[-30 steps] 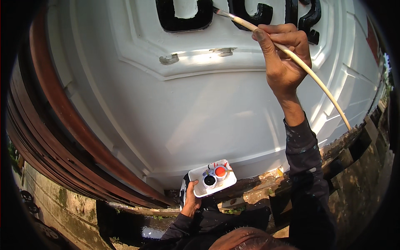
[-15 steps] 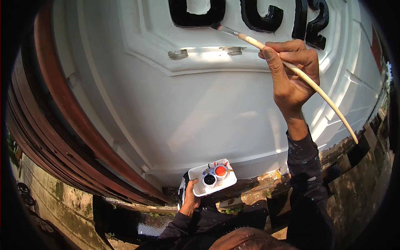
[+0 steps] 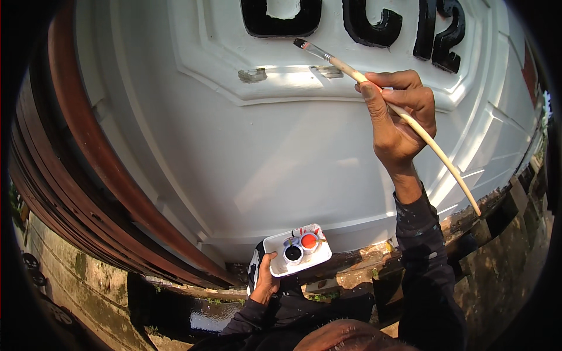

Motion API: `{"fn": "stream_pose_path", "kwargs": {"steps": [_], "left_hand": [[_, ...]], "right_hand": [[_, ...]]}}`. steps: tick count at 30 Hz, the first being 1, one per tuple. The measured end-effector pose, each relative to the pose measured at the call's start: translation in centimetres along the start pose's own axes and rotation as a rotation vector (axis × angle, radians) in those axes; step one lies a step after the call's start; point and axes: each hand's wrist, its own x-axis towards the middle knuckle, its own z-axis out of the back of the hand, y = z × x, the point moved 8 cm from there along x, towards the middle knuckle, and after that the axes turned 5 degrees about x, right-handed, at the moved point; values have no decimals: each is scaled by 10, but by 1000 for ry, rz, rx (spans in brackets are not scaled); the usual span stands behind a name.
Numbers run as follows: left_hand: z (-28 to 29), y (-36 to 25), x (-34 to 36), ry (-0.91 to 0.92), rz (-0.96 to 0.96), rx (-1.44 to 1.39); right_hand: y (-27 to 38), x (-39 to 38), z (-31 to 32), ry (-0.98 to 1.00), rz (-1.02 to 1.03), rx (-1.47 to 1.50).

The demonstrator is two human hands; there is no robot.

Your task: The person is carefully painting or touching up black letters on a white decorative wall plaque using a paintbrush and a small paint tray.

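Note:
My right hand (image 3: 401, 117) is closed round a long pale wooden paintbrush (image 3: 430, 141); its flat, dark-tipped bristles are just below the leftmost of the raised black characters (image 3: 374, 36) on the white panelled wall (image 3: 281, 152). Two grey patches (image 3: 252, 75) mark the moulding under the characters. Low in the view, my left hand (image 3: 268, 276) grips a white plastic tray (image 3: 318, 255) by its left side. In the tray stand small pots, one of black paint (image 3: 293, 253) and one of red paint (image 3: 309, 241), with another partly hidden behind.
Reddish-brown slats (image 3: 105, 152) curve down the left side. Along the wall's base run a rough ledge, a dark wet channel (image 3: 208, 319) and small plants. Stained concrete slabs (image 3: 76, 257) lie at lower left and lower right, with dark round objects (image 3: 32, 266) at the far left.
The brush tip has moved from beside the first character to just beneath it, and my right hand has shifted downward. The view has shifted slightly. My left hand still holds the tray.

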Motion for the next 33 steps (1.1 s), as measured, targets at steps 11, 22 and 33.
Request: {"fn": "stream_pose_path", "kwargs": {"steps": [11,22,33], "left_hand": [[-10,-7,-6,21,-3,-17],[-8,-5,-2,24,-5,17],[0,-1,1,0,-9,19]], "right_hand": [[0,-13,-2,-68,-14,-28],[-14,-16,1,-170,-37,-73],[-8,-19,-26,-130,-37,-19]]}}
